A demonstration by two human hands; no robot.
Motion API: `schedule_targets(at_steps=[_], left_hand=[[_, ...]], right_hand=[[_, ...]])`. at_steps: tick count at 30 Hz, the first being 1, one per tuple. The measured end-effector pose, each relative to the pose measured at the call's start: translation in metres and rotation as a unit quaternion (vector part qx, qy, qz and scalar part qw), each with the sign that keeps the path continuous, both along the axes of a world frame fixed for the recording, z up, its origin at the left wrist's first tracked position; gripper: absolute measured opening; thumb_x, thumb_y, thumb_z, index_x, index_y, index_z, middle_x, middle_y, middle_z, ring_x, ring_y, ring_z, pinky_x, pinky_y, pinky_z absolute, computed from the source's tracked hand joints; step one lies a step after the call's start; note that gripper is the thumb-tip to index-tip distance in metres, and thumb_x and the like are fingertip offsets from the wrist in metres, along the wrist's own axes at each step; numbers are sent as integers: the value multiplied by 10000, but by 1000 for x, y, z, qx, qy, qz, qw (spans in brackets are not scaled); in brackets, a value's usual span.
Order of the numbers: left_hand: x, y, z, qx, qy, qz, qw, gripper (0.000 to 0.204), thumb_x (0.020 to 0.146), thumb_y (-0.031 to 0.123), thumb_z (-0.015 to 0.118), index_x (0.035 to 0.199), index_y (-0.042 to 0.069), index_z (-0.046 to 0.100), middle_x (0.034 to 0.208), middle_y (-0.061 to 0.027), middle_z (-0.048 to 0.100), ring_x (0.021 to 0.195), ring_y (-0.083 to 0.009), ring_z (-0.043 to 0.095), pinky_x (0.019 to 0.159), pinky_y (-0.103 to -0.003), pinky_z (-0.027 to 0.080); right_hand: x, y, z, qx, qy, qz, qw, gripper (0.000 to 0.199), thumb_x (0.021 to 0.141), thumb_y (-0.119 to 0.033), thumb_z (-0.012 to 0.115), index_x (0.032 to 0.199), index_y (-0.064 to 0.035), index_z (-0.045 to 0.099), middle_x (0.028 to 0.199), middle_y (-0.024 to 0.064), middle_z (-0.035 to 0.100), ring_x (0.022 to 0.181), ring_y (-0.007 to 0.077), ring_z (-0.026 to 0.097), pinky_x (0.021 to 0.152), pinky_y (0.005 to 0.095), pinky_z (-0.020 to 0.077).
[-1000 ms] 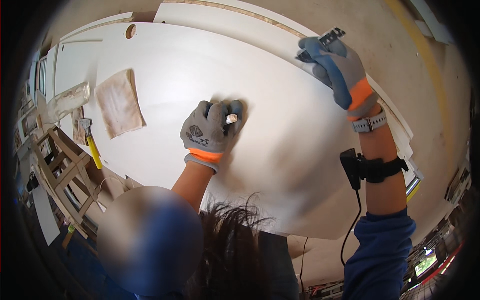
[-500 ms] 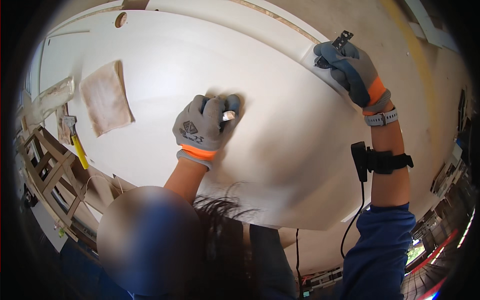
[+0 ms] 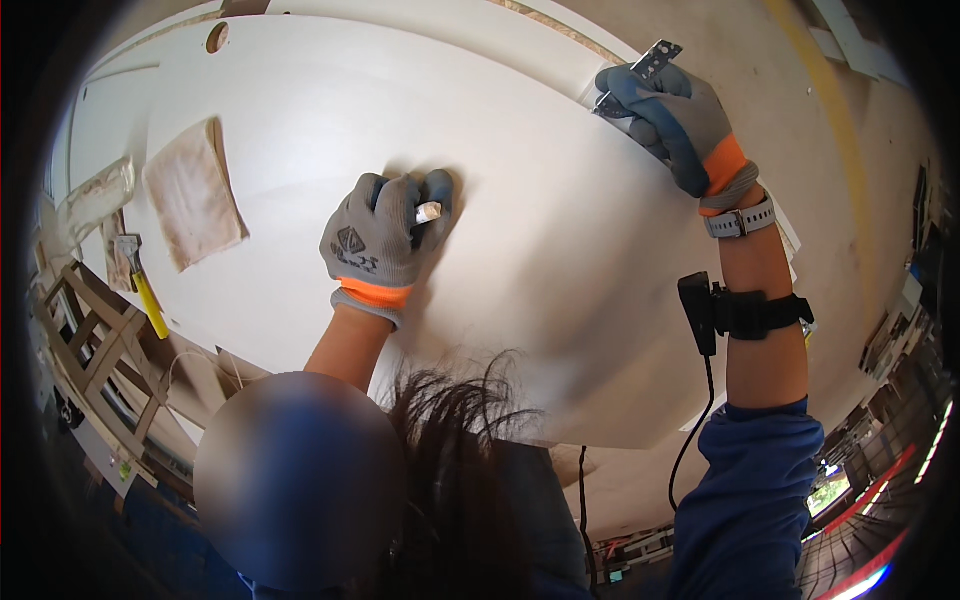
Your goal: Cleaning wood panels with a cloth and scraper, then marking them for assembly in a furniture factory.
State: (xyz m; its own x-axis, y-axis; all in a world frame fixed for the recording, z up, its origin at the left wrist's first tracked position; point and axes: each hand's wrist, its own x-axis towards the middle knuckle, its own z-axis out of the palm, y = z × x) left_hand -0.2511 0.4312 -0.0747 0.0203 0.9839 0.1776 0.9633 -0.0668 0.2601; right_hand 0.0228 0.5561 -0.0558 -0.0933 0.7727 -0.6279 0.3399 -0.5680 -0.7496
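A large white panel [image 3: 480, 140] spreads out in front of me. My left hand [image 3: 375, 232], in a grey glove with an orange cuff, rests on it with curled fingers. A small whitish piece with a brown end [image 3: 428, 212] pokes out of that grip; its kind is unclear. At the panel's far right edge, my right hand [image 3: 672, 125], gloved alike, closes around a narrow black metal tool with holes [image 3: 655, 62]. Its upper end sticks out above the fingers, and its lower end lies against the edge. The fingers hide its middle.
A stained cloth [image 3: 195, 195] lies on the panel's left part. Beside it are a yellow-handled scraper [image 3: 145, 285] and a clear plastic wrapper [image 3: 98, 195]. The panel has a round hole [image 3: 218, 38] at the far left. A wooden frame [image 3: 100, 345] stands at the near left.
The whole view has shifted, so both hands and the panel appear farther left. Both hands keep their grips, and the right one stays at the panel's edge.
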Motion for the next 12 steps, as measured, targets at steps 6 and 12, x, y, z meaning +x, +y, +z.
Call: schedule_targets(at_steps=[6, 12], left_hand=[[-3, -2, -2, -15, 7, -9, 1000, 260, 759, 330, 784, 814, 145, 610, 674, -31, 547, 516, -239, 564, 456, -364, 456], [-3, 0, 1, -51, 8, -2, 999, 255, 775, 338, 775, 827, 147, 615, 694, -36, 569, 542, -244, 595, 466, -367, 471]], right_hand=[[-1, -1, 1, 9, 6, -2, 1000, 240, 950, -227, 629, 1103, -56, 699, 615, -62, 502, 495, 13, 381, 430, 172, 284], [-5, -2, 2, 23, -31, 10, 999, 266, 946, -238, 632, 1137, -58, 680, 631, -40, 545, 515, 31, 442, 432, 171, 336]])
